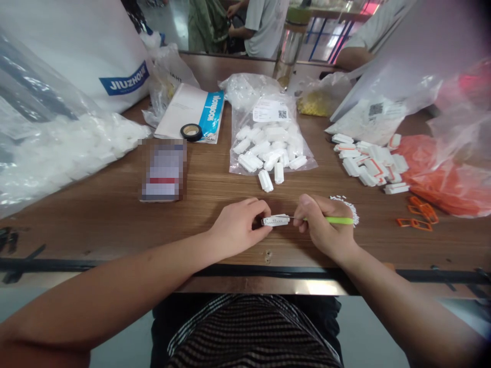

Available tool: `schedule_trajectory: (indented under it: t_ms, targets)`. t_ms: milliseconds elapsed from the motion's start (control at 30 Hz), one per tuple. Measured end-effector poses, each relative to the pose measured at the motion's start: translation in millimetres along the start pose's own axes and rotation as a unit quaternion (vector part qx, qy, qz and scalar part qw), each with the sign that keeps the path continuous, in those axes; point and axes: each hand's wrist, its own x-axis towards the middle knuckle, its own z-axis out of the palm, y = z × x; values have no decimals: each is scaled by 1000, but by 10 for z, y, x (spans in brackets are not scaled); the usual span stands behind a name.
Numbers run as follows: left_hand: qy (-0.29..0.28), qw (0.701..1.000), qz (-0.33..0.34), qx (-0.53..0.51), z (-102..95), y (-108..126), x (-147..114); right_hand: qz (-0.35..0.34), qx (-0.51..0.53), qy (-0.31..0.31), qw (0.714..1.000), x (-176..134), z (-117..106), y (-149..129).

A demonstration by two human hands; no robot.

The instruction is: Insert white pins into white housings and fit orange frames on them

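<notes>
My left hand [243, 222] pinches the left end of a white plastic connector housing [276, 220], which lies lengthwise on the table and shows rows of small holes. In my right hand [320, 217] is a thin pick with a bright green handle [339, 221]. Its metal shaft reaches left to the top of the housing; whether the tip sits in a hole is too small to tell. Tiny white pegs [353, 212] lie in a heap behind my right hand, partly hidden by it.
A clear bag [264, 138] of white housings lies ahead, two loose ones before it. To the right are a pile of housings [372, 161], orange frames [422, 212] and an orange bag [433, 179]. A phone [163, 171], notebook [184, 112] and tape roll [191, 132] lie left.
</notes>
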Motion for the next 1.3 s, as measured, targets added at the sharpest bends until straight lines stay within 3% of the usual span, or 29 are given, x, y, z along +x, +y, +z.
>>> schedule_trajectory:
  t_ms: [433,667,900,1300]
  targets:
    - [6,1000,4,1,6,-9,-2,-4,-49,-25,998,0,25,-18]
    - [3,1000,5,6,6,-17,-1,41,50,28,998,15,20,14]
    - [-2,1000,4,4,-5,-3,5,38,28,-8,999,23,26,5]
    - [-1,1000,0,4,-6,1,2,49,41,-2,998,31,26,17]
